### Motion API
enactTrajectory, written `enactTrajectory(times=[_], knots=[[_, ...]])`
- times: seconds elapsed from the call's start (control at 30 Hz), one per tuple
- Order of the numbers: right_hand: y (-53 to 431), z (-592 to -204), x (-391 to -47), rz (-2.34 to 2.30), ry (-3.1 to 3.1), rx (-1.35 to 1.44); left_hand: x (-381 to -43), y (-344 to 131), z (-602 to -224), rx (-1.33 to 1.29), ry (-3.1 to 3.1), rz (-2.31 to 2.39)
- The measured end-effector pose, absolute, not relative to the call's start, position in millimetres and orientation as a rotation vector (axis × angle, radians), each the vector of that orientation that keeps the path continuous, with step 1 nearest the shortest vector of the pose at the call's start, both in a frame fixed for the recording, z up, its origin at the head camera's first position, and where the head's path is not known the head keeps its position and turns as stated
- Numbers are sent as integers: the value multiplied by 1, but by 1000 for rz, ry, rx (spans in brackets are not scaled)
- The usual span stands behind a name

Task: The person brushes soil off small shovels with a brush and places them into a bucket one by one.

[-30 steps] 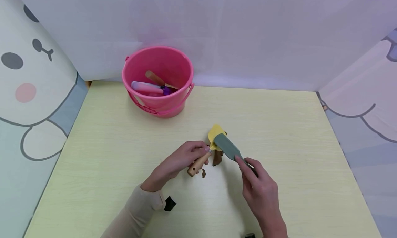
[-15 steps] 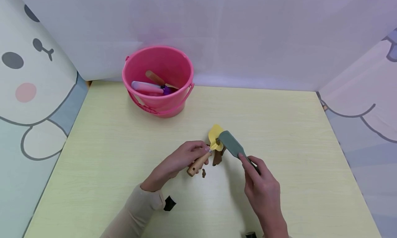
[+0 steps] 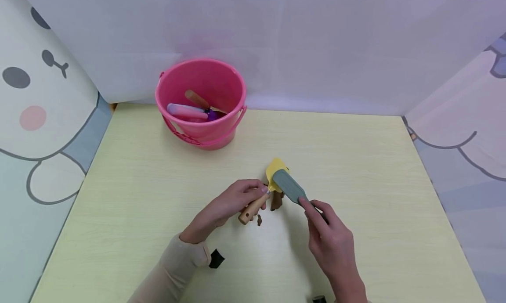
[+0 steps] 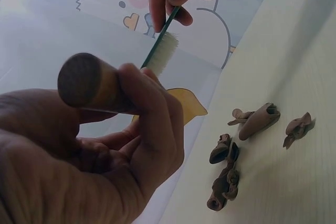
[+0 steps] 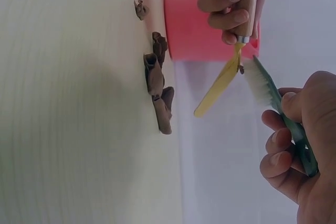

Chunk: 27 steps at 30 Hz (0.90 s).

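Note:
My left hand [image 3: 239, 200] grips the wooden handle [image 5: 245, 17] of a small trowel whose yellow blade [image 5: 220, 85] is held above the table. My right hand [image 3: 332, 237] holds a green brush [image 3: 290, 186] by its handle. Its pale bristles [image 5: 257, 82] face the trowel blade, and in the head view the brush covers part of that blade. A small brown bit [image 5: 241, 70] sits at the blade near the bristles. Curled brown pieces [image 4: 257, 121], like bark or dry leaves, lie on the table beneath the trowel, with a smaller brown piece [image 3: 259, 220] nearer me.
A pink bucket [image 3: 221, 134] stands at the back left, with several handled tools [image 3: 187, 112] inside. Near my left sleeve lies a black scrap [image 3: 216, 259]. A dark object [image 3: 319, 299] shows at the front edge. A pale curtain [image 3: 324, 48] hangs behind the table.
Half a second ago the brush had shifted right, uncovering a brown bit on the blade; now it is back left over the blade. My left hand and the trowel have stayed still.

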State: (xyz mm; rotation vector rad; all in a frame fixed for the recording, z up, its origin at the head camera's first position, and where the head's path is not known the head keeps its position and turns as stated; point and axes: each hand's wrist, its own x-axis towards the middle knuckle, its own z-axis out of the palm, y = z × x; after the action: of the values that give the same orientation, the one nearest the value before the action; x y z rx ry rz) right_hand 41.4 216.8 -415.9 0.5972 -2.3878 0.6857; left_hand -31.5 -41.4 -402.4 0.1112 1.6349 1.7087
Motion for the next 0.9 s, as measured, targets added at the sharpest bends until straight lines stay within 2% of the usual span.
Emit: enactTrajectory(times=[0.9], knots=[[224, -413, 38, 584, -2433, 490, -30, -44, -401, 121, 1647, 1698]])
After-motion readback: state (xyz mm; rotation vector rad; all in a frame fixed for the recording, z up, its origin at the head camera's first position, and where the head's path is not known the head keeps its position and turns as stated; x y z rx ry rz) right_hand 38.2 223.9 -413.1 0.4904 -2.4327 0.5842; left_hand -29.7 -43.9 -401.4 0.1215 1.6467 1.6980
